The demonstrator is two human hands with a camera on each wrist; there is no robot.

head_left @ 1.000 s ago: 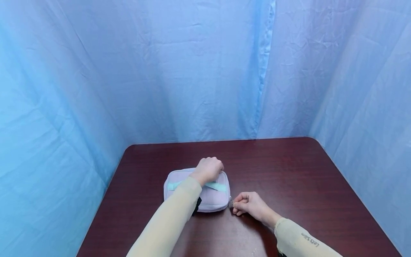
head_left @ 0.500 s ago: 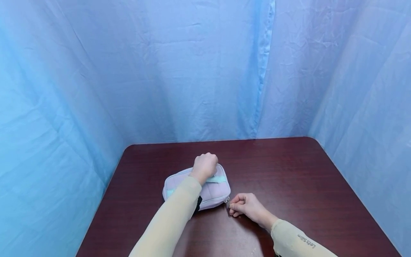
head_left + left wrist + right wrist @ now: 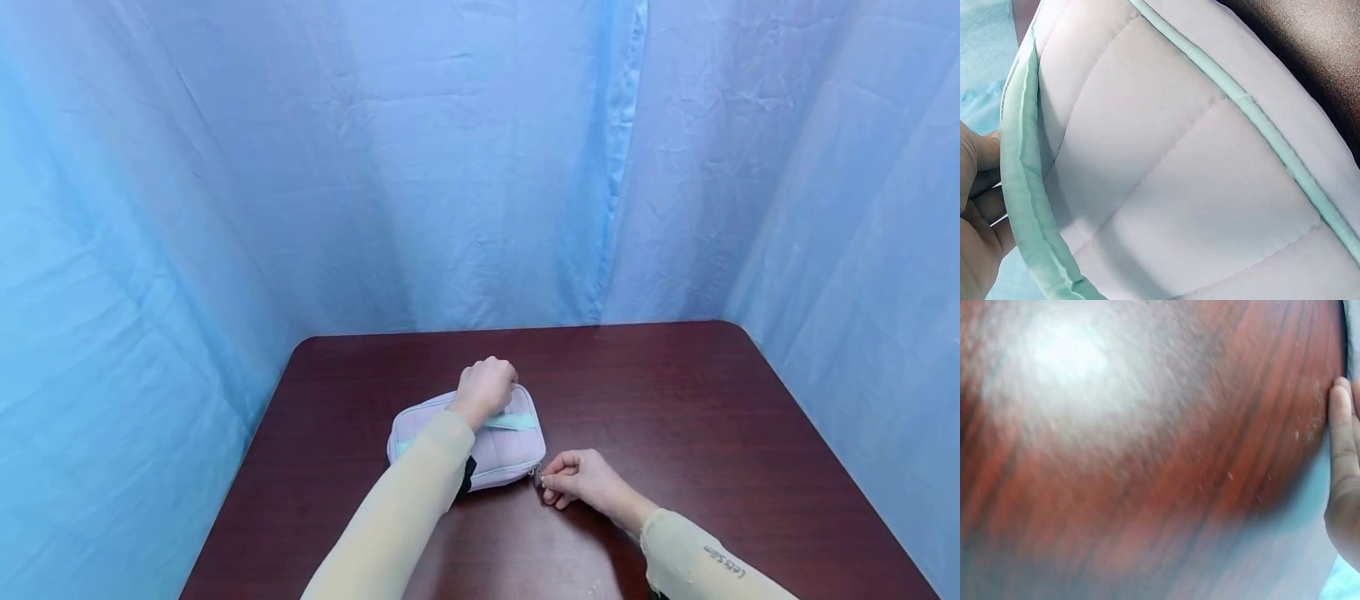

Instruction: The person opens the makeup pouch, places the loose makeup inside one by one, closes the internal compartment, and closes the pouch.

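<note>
A pale lilac quilted pouch (image 3: 506, 454) lies on the table, its right side angled away from the person. Across its top runs a mint-green strap handle (image 3: 513, 421). My left hand (image 3: 487, 387) reaches over the handle and grips the pouch's far edge with curled fingers. The left wrist view has the quilted panel up close, with fingers (image 3: 979, 231) beyond the mint strap. At the near right corner, my right hand (image 3: 588, 483) pinches a small zipper pull (image 3: 537, 477) between thumb and finger. Only part of that hand enters the right wrist view, and the pull is hidden there.
The dark red-brown wooden table (image 3: 675, 400) has rounded far corners. Light blue curtains (image 3: 480, 167) hang behind it and along both sides. A dark band (image 3: 467, 477) shows under the left forearm, beside the pouch.
The pouch has turned slightly counterclockwise, its right end shifting away from the person. My left hand moved a little farther off with it. The right hand went slightly left, then back right, keeping its pinch.
</note>
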